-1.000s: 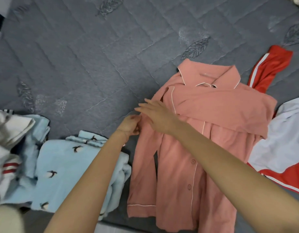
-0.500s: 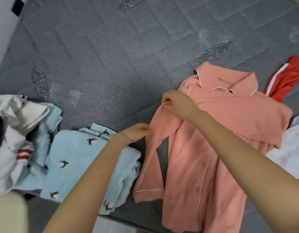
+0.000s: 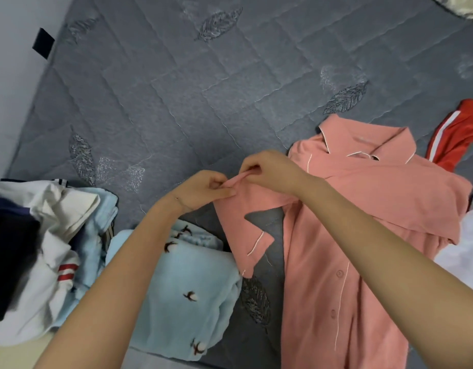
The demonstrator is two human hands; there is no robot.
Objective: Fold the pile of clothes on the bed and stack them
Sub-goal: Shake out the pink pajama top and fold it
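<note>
Pinching pink shirt (image 3: pixel 318 288), left hand (image 3: pixel 203 191), right hand (image 3: pixel 270 170), hem cropped

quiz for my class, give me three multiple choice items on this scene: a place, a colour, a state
1. Relative to the pink shirt, the light blue garment lies: A on top B left C right
2. The shirt's piping is: A black B blue C white
3. The left hand and right hand: A pinch the shirt's sleeve B lie flat C hang empty

1 B, it lies left of the shirt; 2 C, white lines edge collar and cuff; 3 A, both pinch the raised sleeve.
</note>
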